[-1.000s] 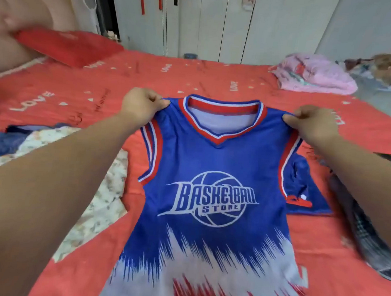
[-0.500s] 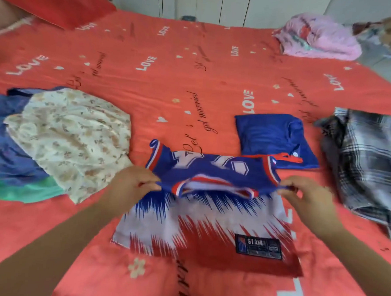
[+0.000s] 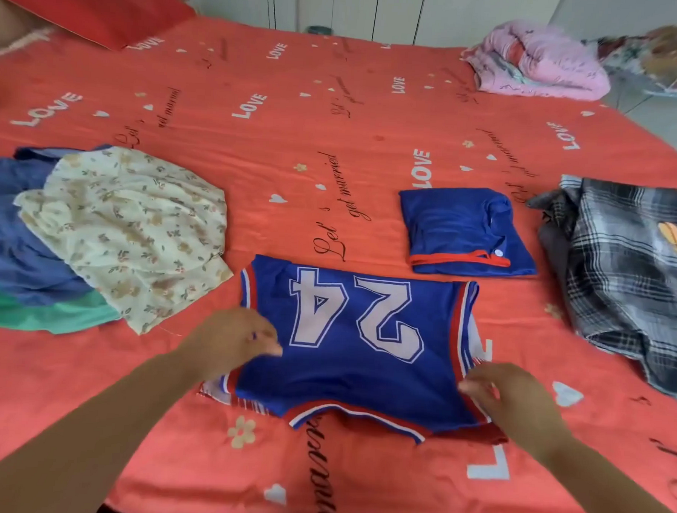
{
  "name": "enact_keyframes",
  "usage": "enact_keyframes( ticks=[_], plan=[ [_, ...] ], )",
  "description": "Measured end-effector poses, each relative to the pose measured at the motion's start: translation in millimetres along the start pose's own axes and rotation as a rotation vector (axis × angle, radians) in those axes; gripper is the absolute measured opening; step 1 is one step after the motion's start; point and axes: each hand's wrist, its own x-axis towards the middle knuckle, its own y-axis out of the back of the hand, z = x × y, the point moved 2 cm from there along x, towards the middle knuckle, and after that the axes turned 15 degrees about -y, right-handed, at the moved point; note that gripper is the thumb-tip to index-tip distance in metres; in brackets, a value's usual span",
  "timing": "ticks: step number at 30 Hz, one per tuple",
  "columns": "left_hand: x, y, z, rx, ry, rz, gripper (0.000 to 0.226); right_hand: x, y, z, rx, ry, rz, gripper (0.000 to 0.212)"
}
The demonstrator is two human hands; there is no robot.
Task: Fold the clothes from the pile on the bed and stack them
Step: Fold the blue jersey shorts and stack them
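A blue basketball jersey (image 3: pixel 357 359) lies folded in half on the red bedsheet (image 3: pixel 256 142), its white "24" upside down to me and its neckline at the near edge. My left hand (image 3: pixel 238 339) touches the jersey's left edge with fingertips drawn together. At the right edge, my right hand (image 3: pixel 512 397) rests on the fabric with fingers pointing left. Both hands are blurred. Just behind the jersey sits a folded blue garment with red trim (image 3: pixel 465 233). The unfolded pile, a floral piece (image 3: pixel 130 229) over blue and green clothes (image 3: pixel 11 262), is at the left.
A plaid grey garment (image 3: pixel 634 272) lies crumpled at the right. A pink bundle (image 3: pixel 535 66) sits at the far right corner of the bed and a red pillow (image 3: pixel 91 2) at the far left. The bed's near edge is just below my arms.
The jersey, held up by its shoulders a second ago, now lies on the bed with its top half folded toward me. My hands have moved from the shoulder straps to its side edges.
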Motion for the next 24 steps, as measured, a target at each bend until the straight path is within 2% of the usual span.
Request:
enact_keyframes(
  ticks=[2,6,9,11,13,14,16,19,21,24],
  plan=[
    [28,9,-3,0.027,0.066,0.123,0.024,30,7,-6,0.026,-0.058,0.111,0.010],
    [83,12,-19,0.171,0.112,0.109,0.036,97,10,-16,0.078,-0.177,0.202,0.033],
    [109,9,-44,0.228,0.255,0.103,0.049,133,3,-14,0.142,-0.379,0.130,0.049],
    [118,2,-62,0.277,0.358,0.010,0.051,152,-5,-8,0.146,-0.451,0.042,0.039],
    [125,-4,-79,0.294,0.373,-0.048,0.040,166,-7,1,0.125,-0.478,-0.004,0.024],
    [128,-5,-85,0.264,0.351,-0.011,0.032,173,-7,8,0.142,-0.483,0.006,0.021],
    [133,-1,-97,0.164,0.340,0.175,0.026,187,-5,23,0.249,-0.522,0.081,0.022],
    [131,2,-109,0.023,0.448,0.451,0.026,198,-11,40,0.400,-0.637,0.119,0.024],
    [128,-7,-110,-0.023,0.505,0.464,0.030,197,-24,44,0.423,-0.661,0.067,0.025],
    [117,-16,-105,-0.089,0.551,0.516,0.050,186,-29,37,0.409,-0.621,0.113,0.028]
  ],
)
